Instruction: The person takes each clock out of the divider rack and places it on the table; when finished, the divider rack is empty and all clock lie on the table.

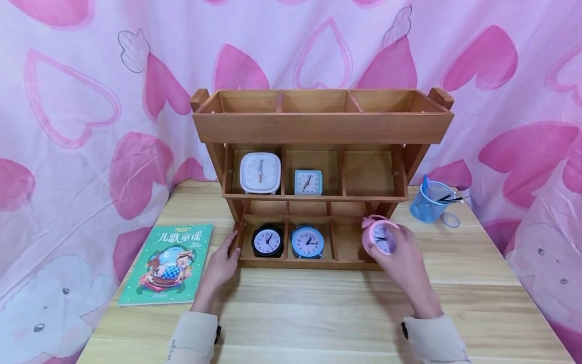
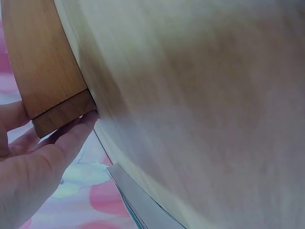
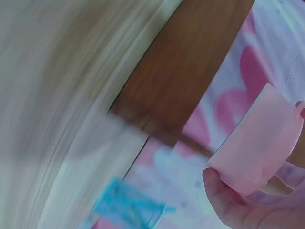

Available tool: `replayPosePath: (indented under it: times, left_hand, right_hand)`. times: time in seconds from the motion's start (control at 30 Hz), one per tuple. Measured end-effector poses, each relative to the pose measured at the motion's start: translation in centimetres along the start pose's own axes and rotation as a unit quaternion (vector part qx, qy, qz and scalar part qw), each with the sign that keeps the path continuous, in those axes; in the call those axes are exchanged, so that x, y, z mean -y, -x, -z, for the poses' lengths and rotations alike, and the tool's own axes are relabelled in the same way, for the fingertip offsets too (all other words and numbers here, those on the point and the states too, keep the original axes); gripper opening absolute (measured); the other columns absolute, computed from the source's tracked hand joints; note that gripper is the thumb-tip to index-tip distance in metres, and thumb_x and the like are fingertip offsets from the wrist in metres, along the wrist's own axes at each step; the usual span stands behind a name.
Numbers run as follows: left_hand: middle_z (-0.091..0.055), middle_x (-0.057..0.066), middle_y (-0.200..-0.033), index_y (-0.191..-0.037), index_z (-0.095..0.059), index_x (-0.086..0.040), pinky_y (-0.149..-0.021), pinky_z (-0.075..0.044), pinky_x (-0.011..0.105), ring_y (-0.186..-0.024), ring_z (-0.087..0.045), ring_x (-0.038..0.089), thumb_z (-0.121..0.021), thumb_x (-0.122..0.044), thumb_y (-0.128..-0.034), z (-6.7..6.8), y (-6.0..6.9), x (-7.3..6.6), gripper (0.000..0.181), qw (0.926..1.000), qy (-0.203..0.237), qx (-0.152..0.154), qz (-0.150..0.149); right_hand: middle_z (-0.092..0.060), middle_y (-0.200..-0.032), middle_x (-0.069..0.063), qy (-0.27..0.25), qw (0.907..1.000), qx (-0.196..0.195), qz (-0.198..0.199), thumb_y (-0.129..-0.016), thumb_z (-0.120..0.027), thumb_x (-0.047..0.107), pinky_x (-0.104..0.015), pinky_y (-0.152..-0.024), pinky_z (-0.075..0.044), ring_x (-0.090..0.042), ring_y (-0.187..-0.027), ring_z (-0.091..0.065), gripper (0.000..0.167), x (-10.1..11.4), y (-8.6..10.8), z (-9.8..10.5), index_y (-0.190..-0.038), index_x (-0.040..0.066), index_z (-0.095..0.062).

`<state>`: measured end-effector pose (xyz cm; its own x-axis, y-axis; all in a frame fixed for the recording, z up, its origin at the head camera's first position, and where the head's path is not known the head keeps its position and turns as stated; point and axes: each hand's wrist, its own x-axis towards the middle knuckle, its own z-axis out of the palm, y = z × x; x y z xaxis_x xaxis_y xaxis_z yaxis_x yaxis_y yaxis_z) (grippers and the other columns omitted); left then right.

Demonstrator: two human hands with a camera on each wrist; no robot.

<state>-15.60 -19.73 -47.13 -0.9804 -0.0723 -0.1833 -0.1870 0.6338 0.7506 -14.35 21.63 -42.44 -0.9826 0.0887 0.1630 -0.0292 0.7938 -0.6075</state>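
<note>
A brown wooden shelf [image 1: 318, 127] with three tiers of compartments stands on the table. My right hand [image 1: 402, 258] grips a pink alarm clock [image 1: 370, 236] at the front of the bottom right compartment; the right wrist view shows the pink clock [image 3: 259, 138] between thumb and fingers [image 3: 221, 198]. My left hand [image 1: 222, 268] rests on the shelf's lower left end, and in the left wrist view its fingers [image 2: 78, 133] touch the wooden corner [image 2: 64, 114]. A black clock [image 1: 267, 241] and a blue clock [image 1: 307, 242] stand in the bottom left and middle compartments.
In the middle tier are a white clock [image 1: 260, 173] and a small mint clock [image 1: 308, 182]. A green book [image 1: 168, 265] lies on the table [image 1: 309, 313] at the left. At the right are a blue mesh pen cup [image 1: 427, 206] and a roll of tape [image 1: 450, 220].
</note>
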Motion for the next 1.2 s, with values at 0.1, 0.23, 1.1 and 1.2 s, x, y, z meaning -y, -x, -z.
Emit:
replayPosePath:
  times: [0.1,0.23,1.1,1.2]
  left_hand:
    - [-0.027,0.024,-0.159,-0.158,-0.026,-0.016,-0.113,-0.029,0.061,-0.143,-0.029,0.046,-0.042,-0.018,-0.1056,0.0,0.1,0.0,0.055,1.0000,0.004,0.002,0.000]
    - [-0.026,0.023,-0.160,-0.158,-0.024,-0.017,-0.112,-0.030,0.061,-0.144,-0.028,0.046,-0.041,-0.019,-0.1061,0.1,0.0,0.1,0.055,0.9999,0.006,0.005,0.007]
    - [-0.024,0.022,-0.161,-0.158,-0.024,-0.018,-0.113,-0.028,0.061,-0.145,-0.026,0.045,-0.041,-0.020,-0.1059,0.0,-0.2,0.2,0.055,0.9997,0.008,0.013,0.018]
    - [-0.024,0.022,-0.161,-0.158,-0.024,-0.018,-0.113,-0.028,0.061,-0.145,-0.026,0.045,-0.041,-0.020,-0.1059,0.1,-0.3,0.1,0.055,0.9998,0.008,0.010,0.016]
  right_hand:
    - [-0.034,-0.144,-0.037,0.016,0.9995,-0.011,-0.024,-0.089,-0.070,0.041,-0.072,-0.089,-0.045,-0.056,-0.118,-0.045,0.073,-1.6,0.5,1.7,-0.142,-0.004,-0.046]
    - [-0.038,-0.138,-0.038,0.027,0.9981,-0.032,-0.044,-0.090,-0.069,0.040,-0.072,-0.085,-0.045,-0.054,-0.113,-0.045,0.074,-4.2,0.3,3.2,-0.141,-0.008,-0.045]
    - [-0.023,-0.140,-0.048,0.073,0.9901,0.080,-0.089,-0.093,-0.065,0.045,-0.074,-0.098,-0.032,-0.062,-0.124,-0.028,0.084,-11.7,-3.1,2.6,-0.144,-0.014,-0.034]
    - [-0.010,-0.148,-0.047,0.061,0.9948,0.028,-0.077,-0.091,-0.068,0.041,-0.078,-0.101,-0.020,-0.064,-0.133,-0.013,0.081,-10.2,-2.7,2.4,-0.143,-0.013,-0.036]
